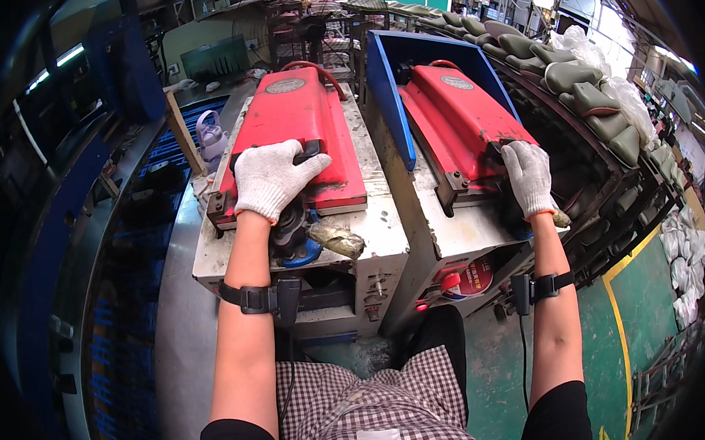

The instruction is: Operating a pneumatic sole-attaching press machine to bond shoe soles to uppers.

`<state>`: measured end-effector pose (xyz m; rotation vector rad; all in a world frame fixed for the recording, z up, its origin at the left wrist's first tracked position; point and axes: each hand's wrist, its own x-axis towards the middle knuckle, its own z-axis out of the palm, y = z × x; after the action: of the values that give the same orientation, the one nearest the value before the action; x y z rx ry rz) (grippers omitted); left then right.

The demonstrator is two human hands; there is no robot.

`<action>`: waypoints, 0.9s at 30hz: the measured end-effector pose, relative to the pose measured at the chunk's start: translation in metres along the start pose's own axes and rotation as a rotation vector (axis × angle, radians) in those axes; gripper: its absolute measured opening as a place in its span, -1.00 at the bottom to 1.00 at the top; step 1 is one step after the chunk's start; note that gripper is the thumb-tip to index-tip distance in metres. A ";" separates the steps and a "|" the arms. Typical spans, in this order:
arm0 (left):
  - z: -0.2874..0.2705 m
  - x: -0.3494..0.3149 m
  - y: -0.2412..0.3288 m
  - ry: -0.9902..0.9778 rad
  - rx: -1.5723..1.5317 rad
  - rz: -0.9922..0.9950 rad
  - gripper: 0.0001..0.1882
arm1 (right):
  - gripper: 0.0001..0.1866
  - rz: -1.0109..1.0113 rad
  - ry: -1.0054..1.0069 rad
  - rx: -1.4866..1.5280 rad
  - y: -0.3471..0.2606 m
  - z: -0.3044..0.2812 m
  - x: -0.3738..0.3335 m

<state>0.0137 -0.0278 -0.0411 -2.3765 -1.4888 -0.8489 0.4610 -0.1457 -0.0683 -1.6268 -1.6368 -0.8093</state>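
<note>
Two red machine covers stand side by side ahead of me, both lowered onto pale, stained machine bodies. My left hand (277,176), in a white knit glove, is closed on the black handle (309,150) at the near end of the left red cover (279,112). Its thumb points to the right along the handle; the other fingertips are hidden. On the right red cover (462,107), my gloved right hand (529,177) wraps round another black handle (492,150). Below the left cover's near edge, a worn, wrapped lever end (338,241) juts out.
A blue metal guard (386,99) surrounds the right cover's back and left side. Dark green padded pieces (572,77) fill a rack at the right. A red knob (450,281) sits on the right machine's front. A lilac bottle (211,132) stands beyond the metal table (183,308).
</note>
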 end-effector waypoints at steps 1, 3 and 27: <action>0.000 0.000 0.000 0.000 0.000 0.000 -0.38 | -0.73 -0.009 0.000 -0.003 0.000 0.000 0.000; 0.000 0.000 0.000 0.007 -0.006 0.006 -0.38 | -0.73 -0.004 0.009 0.003 0.000 0.000 -0.001; 0.001 0.000 0.000 0.003 -0.014 -0.003 -0.38 | -0.74 0.003 0.000 0.011 0.001 0.001 0.000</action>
<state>0.0141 -0.0274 -0.0419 -2.3818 -1.4904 -0.8660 0.4624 -0.1453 -0.0693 -1.6212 -1.6359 -0.7979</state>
